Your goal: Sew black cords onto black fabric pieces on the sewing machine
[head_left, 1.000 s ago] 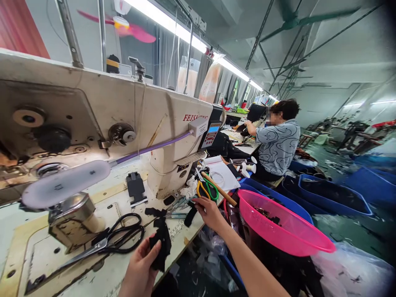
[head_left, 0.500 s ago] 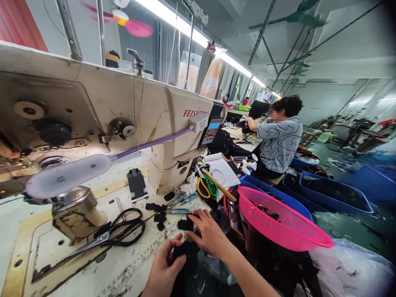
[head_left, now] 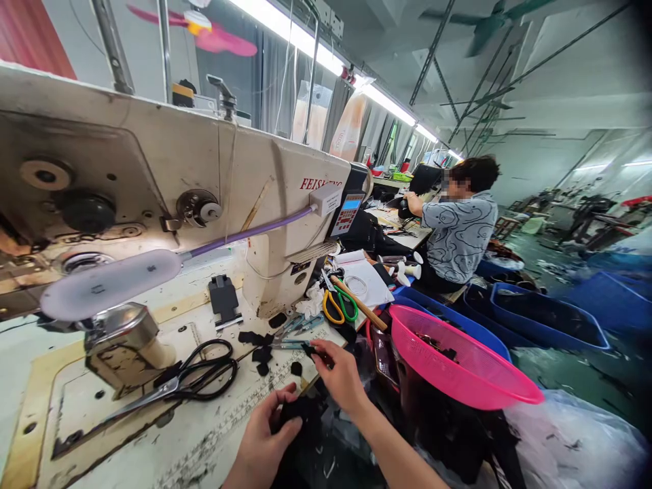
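In the head view, my left hand [head_left: 267, 435] is half closed, with the thumb and fingers around a matte black bundle [head_left: 299, 411] at the edge of the worktop [head_left: 219, 441]. My right hand [head_left: 337, 373] pinches a small black piece [head_left: 308, 349] between nearly closed fingertips. I judge this step is sorting by hand; the next move seems to call for a light, exact pinch. Flat, thin black scraps [head_left: 261, 355] lie near steel scissors [head_left: 204, 373] with rounded black handles.
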A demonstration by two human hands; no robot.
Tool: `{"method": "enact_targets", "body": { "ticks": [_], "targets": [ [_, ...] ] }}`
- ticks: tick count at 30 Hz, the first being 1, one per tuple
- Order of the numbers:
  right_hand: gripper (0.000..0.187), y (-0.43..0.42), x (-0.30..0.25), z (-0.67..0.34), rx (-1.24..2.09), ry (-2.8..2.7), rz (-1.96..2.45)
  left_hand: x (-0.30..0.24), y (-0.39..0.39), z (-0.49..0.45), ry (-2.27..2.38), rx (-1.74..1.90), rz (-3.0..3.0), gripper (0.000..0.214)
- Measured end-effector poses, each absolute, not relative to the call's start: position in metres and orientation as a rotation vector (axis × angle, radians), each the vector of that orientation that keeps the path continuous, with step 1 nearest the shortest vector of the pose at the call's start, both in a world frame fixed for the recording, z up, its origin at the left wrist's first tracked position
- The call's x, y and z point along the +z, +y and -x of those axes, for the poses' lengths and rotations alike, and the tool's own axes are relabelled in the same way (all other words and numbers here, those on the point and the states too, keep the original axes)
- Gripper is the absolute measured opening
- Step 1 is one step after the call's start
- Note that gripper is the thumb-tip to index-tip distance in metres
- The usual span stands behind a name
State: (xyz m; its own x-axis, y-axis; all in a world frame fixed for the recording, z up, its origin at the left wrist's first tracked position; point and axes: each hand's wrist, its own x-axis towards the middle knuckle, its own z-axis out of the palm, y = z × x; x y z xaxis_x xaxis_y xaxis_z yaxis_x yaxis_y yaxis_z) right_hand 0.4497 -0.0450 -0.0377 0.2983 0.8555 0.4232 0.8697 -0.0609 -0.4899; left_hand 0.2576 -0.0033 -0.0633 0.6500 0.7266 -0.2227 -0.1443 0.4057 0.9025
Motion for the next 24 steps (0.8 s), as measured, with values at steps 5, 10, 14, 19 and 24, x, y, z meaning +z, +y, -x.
{"method": "enact_targets", "body": {
  "ticks": [5, 10, 14, 19, 24],
  "targets": [
    [0.031, -0.042, -0.028, -0.425, 0.109, -1.875, 1.798, -0.062, -0.010, -0.240, 0.797, 0.717, -0.958, 0.035],
    [0.026, -0.018, -0.027, -0.437, 0.215, -1.921, 1.780, -0.021, -0.033, -0.206, 0.823, 0.692, -0.645, 0.042],
    [0.020, -0.007, -0.013, -0.409, 0.328, -1.871, 1.665, -0.002, -0.041, -0.169, 0.894, 0.863, -0.548, 0.038],
    [0.014, -0.044, 0.005, -0.300, 0.481, -1.825, 1.180, 0.001, -0.058, -0.126, 1.055, 1.172, -0.551, 0.034],
    [0.037, -0.083, -0.025, -0.216, 0.537, -1.970, 0.867, -0.004, -0.109, -0.074, 1.280, 1.318, -0.497, 0.037]
  ]
}}
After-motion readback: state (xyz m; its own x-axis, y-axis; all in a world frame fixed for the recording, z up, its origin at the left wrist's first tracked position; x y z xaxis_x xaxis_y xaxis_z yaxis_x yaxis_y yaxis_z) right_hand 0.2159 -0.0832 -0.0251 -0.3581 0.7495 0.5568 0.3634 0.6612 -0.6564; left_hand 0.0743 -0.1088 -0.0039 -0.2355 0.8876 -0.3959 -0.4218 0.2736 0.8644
